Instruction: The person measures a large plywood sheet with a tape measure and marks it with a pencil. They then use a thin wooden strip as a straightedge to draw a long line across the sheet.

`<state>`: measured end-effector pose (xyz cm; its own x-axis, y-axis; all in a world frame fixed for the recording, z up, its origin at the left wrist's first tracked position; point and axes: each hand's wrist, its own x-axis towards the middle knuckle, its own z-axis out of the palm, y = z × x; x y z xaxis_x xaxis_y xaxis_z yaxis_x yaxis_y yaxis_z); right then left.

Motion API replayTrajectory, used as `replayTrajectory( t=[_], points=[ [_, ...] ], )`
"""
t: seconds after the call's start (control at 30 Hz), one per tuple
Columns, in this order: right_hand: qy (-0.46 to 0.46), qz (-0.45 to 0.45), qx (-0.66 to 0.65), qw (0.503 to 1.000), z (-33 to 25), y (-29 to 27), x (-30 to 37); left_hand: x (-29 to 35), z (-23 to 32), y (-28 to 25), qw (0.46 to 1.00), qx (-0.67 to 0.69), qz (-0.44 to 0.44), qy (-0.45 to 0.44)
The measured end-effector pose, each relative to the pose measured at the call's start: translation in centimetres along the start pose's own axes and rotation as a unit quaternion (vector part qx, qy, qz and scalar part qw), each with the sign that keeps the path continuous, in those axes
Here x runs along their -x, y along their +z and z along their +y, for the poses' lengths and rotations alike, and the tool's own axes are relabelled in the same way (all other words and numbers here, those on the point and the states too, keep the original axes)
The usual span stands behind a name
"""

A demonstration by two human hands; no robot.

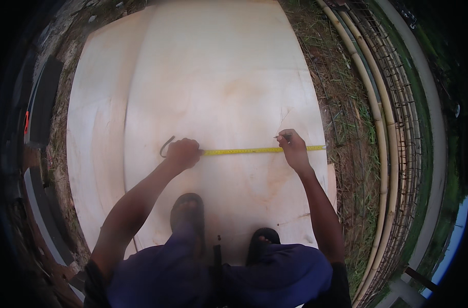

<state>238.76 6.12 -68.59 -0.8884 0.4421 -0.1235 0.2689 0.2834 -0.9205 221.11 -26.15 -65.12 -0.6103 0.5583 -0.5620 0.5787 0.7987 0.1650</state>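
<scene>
A yellow tape measure (244, 151) lies stretched across a pale plywood sheet (218, 108), from my left hand to the sheet's right edge. My left hand (184, 153) is closed around its case, which the fingers mostly hide; a dark strap (165, 147) loops out beside the wrist. Just above the blade, toward the sheet's right side, my right hand (295, 149) pinches a thin dark marking tool (282, 137), perhaps a pencil. Its tip points left, close to the wood. Faint lines (285, 115) show on the surface beyond that hand.
My sandalled feet (188, 208) stand on the plywood. Another sheet's edge (98, 113) shows at the left. Past the grass on the right lie long bamboo poles (380, 128) and bundled steel bars (404, 133). Dark beams (44, 102) lie at the far left.
</scene>
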Motion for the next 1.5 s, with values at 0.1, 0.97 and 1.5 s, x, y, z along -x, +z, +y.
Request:
replayTrajectory(
  t=[0.1,0.97,1.5],
  points=[
    [0.023,-0.07,0.04,0.996,-0.9,2.4,-0.3,0.2,0.6,0.4,1.0,0.002,-0.001,-0.014],
    [0.023,0.197,-0.118,0.973,6.4,-4.3,0.4,0.5,2.6,0.2,0.997,-0.034,-0.04,-0.062],
    [0.001,-0.058,0.064,0.996,2.9,-1.9,0.8,0.7,3.6,-0.6,0.995,-0.066,-0.059,-0.042]
  ],
)
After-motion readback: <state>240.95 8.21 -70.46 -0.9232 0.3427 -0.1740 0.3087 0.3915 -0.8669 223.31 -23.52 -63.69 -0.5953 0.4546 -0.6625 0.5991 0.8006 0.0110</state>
